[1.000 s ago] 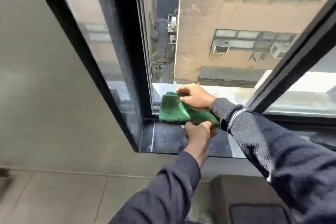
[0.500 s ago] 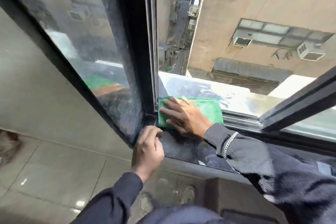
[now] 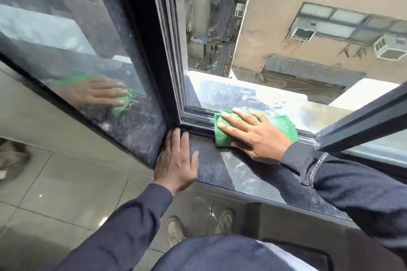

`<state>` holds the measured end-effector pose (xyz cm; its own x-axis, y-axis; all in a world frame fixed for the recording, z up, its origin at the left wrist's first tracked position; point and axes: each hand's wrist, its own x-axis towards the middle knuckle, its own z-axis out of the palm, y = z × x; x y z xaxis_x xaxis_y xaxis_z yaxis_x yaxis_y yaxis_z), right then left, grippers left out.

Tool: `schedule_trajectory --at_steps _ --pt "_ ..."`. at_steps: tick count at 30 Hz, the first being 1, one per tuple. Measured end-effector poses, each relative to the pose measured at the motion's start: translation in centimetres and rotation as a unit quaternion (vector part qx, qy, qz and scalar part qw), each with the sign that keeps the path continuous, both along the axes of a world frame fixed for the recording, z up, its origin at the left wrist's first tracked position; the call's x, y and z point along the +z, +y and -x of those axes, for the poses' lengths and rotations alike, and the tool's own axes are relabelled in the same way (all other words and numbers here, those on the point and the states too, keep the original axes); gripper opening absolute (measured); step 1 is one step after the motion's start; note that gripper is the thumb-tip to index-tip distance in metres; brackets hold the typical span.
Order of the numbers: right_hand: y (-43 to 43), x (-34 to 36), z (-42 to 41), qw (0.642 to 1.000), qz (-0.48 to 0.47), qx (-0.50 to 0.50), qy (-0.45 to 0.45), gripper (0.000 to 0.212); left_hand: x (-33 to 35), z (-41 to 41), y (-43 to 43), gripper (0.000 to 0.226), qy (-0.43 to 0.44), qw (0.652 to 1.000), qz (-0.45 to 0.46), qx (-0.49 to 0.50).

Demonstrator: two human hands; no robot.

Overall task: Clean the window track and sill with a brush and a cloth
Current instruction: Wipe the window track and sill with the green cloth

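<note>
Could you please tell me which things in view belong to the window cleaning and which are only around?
In use:
cloth under the right hand
track
sill
left hand, flat on the sill

Only around:
shoes
floor tiles
air conditioners outside
No brush shows.

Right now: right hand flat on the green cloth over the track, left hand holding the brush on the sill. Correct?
Not quite. The left hand holds nothing; it lies flat and empty on the sill, no brush visible. The right hand does press the green cloth on the track, per the head view.
</note>
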<state>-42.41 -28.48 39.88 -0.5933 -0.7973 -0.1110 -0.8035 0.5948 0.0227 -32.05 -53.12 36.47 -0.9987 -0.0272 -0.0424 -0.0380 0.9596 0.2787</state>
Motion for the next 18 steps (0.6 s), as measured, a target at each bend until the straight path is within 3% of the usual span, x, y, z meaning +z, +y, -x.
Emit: schedule_trajectory --at_steps 8,12,18 --pt "-10.0 -0.8 1.3 0.999 0.047 0.004 0.008 0.062 0.4 0.0 0.0 0.059 0.001 1.000 0.008 0.008" --pt "-3.7 -1.4 0.5 0.999 0.012 -0.005 0.043 0.079 0.3 0.1 0.0 0.064 0.006 1.000 0.013 0.008" --pt "6.9 -1.3 -1.8 0.996 0.012 -0.055 0.072 0.057 0.2 -0.1 0.2 0.064 0.001 1.000 0.003 0.011"
